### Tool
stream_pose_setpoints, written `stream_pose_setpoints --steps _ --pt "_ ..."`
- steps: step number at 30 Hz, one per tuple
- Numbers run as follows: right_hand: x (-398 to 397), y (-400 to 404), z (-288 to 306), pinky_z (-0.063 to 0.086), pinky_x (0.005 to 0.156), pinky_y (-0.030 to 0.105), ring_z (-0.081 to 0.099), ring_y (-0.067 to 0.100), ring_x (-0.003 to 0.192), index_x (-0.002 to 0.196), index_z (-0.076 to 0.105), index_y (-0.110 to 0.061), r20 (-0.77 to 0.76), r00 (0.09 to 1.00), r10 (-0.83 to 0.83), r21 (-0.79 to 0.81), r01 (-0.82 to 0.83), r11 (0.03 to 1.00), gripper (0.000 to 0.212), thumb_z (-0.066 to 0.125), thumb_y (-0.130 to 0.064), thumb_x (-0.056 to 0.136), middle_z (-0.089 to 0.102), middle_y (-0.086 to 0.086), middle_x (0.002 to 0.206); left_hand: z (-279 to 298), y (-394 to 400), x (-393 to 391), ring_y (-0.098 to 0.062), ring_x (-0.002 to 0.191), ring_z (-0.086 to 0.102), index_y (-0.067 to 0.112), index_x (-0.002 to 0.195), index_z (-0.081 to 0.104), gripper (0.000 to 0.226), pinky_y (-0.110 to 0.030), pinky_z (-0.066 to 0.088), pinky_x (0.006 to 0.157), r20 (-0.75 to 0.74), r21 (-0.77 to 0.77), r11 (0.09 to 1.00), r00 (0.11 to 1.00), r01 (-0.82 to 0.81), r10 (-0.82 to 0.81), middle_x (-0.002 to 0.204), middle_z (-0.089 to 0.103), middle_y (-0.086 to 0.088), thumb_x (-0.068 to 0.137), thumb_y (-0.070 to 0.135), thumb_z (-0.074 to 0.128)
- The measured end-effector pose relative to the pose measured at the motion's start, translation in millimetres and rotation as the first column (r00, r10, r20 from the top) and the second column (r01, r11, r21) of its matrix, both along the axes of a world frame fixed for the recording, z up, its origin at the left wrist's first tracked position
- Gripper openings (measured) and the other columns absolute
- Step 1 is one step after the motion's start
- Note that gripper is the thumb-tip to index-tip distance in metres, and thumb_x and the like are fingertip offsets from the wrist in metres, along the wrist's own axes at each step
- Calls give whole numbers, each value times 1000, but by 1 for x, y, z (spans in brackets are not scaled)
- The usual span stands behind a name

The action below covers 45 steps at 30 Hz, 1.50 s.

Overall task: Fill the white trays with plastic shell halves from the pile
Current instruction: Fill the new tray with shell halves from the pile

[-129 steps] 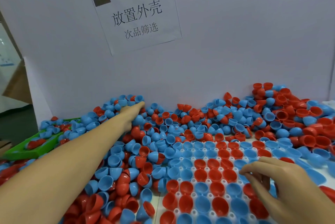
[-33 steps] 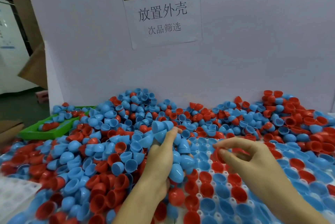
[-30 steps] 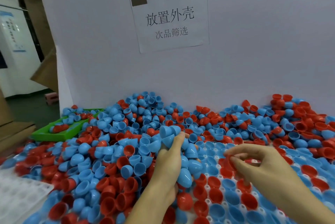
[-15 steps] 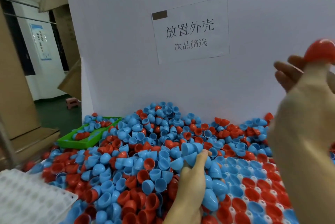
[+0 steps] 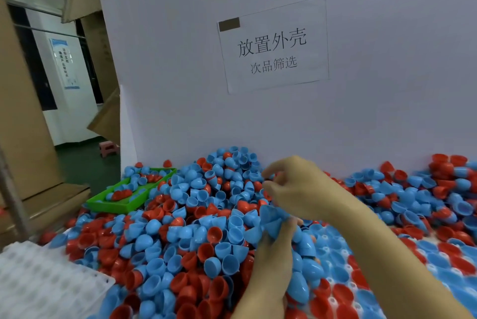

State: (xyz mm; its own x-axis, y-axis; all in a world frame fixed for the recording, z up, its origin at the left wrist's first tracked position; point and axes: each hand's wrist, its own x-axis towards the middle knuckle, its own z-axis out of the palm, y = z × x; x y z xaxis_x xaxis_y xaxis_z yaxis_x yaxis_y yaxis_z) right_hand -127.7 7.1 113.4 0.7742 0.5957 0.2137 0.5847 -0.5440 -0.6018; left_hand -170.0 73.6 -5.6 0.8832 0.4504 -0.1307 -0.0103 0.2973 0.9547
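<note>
The left hand cradles a stack of blue shells against the pile, fingers curled round them. The right hand hovers above with fingers bent; motion blur hides whether it pinches anything. The part-filled tray lies under both arms, and 1 empty tray sits at left. Risk: the loosely held stack could slip and knock seated shells out of their cups.

A deep pile of blue and red plastic shell halves spreads across the scene, banked against the far white wall. At the near right a white tray lies flat, its cups holding blue and red halves. At the near left another white tray shows bare cups.
</note>
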Motion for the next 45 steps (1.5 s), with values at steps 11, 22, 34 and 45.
stream_pose_setpoints --steps 11,22,34,45 --pt "3 -72 -39 50 70 11 63 -7 84 113 67 -43 82 997 1 132 -11 991 22 60 -45 93 65 -21 94 10 -7 -17 -10 100 73 51 92 74 16 -40 58 93 173 162 973 966 164 -192 101 78 7 79 57 66" --pt "9 -77 -41 55 74 23 72 1 74 91 72 -35 -132 991 26 301 15 954 10 64 -29 94 75 -13 79 13 -6 -19 -10 101 72 48 93 76 22 -34 58 89 228 246 948 939 201 -258 102 77 6 76 56 65" --pt "11 -74 -47 60 69 28 72 8 65 79 68 -16 -152 975 -160 195 189 963 12 69 -24 88 73 -7 65 20 -1 -22 -28 83 74 32 87 76 25 -34 56 58 214 -27 987 965 160 -150 102 76 -13 71 50 72" --pt "5 -74 -44 50 68 13 60 6 75 83 62 -47 221 975 19 -31 -13 999 35 78 -17 83 60 -12 80 23 2 -30 -17 69 72 16 105 74 31 -24 51 47 151 -48 963 955 265 -255 97 77 -10 88 41 68"
